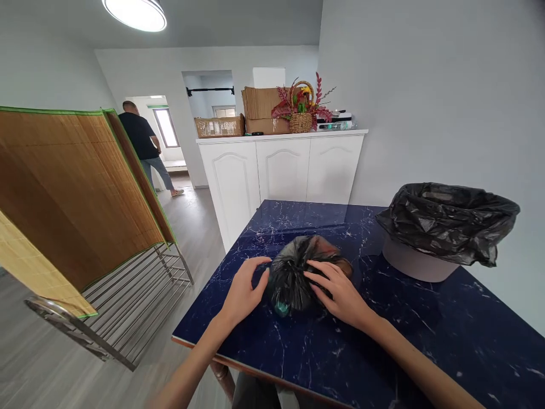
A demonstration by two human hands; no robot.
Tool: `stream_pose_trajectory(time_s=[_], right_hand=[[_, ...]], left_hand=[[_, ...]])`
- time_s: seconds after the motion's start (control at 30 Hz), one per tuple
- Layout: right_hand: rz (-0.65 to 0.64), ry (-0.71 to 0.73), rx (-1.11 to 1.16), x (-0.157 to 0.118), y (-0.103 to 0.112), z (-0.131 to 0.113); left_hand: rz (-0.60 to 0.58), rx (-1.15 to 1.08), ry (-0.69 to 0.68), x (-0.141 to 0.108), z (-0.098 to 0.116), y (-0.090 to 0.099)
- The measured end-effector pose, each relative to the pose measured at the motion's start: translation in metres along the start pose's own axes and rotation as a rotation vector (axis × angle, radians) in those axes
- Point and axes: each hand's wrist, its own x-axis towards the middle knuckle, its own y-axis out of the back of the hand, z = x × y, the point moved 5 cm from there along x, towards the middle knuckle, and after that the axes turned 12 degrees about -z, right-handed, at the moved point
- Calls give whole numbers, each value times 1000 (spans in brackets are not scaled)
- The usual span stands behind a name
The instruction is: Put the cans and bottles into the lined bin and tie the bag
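I see a black bag [293, 292] on the blue counter [298, 355], near the bin [417, 264]. The left hand [244, 288] is just beside the bag, fingers wide; the right hand [336, 289] is on it, fingers spread

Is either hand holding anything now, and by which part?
No grip shows: the right hand spreads over the black bag near its gathered top; the left hand is open beside it. Light contact can't be ruled out.

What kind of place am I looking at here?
Most likely a room in a home, though I can't be certain: there's a white panelled cabinet, a basket of flowers on top of it, and a dark blue marbled table.
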Motion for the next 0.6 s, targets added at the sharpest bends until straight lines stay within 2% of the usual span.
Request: stream_pose_trajectory(time_s=[0.1, 0.2, 0.3, 0.37, 0.47, 0.6], right_hand=[[33, 67, 39, 14, -4, 17], [81, 30, 33, 19, -12, 35], [130, -66, 22, 18, -17, 51], [173, -125, 23, 15, -17, 56], [239, -155, 49, 14, -10, 50], [231, -63, 77, 17, -3, 24]], left_hand=[[-67, -55, -56, 43, 2, -6], [-184, -72, -101, 81, -9, -16], [-304, -100, -131, 105, -23, -29], [-334, -125, -140, 113, -29, -39], [-270, -177, -135, 118, -33, -52], [-123, -261, -108, 119, -40, -61]])
